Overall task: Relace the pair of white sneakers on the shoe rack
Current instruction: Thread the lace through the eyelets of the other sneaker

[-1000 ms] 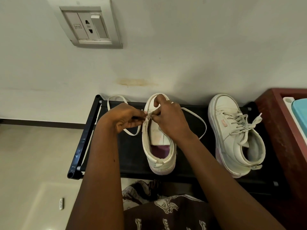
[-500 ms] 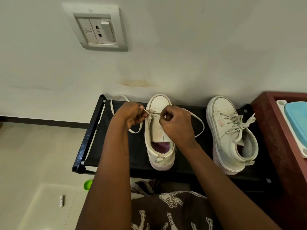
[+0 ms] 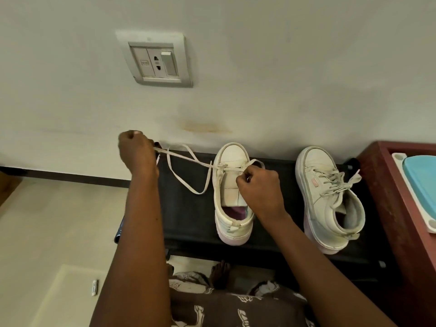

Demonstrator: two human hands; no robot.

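Unlaced sneaker [image 3: 232,185]: off-white leather-look upper, smooth, dull sheen; scuffed and yellowed at the tongue; rubbery sole faintly pink; purple cloth lining inside.
Lace [image 3: 186,161]: flat woven cloth, matt, cream.
Laced sneaker [image 3: 328,197]: same smooth leather-look upper, greyer; woven cloth laces; soft padded lining at the collar.
Shoe rack [image 3: 188,208]: black matt fabric shelf, slightly textured; frame tubes black and glossier, metal or plastic, cannot tell which.
Wall [image 3: 283,79]: painted, matt, with a brownish stain.
Switch plate [image 3: 155,60]: smooth light plastic, satin.
Cabinet [image 3: 389,185]: dark red wood, low gloss.
Tray [image 3: 415,185]: smooth white and blue plastic.
Floor [image 3: 59,220]: pale, smooth tile.
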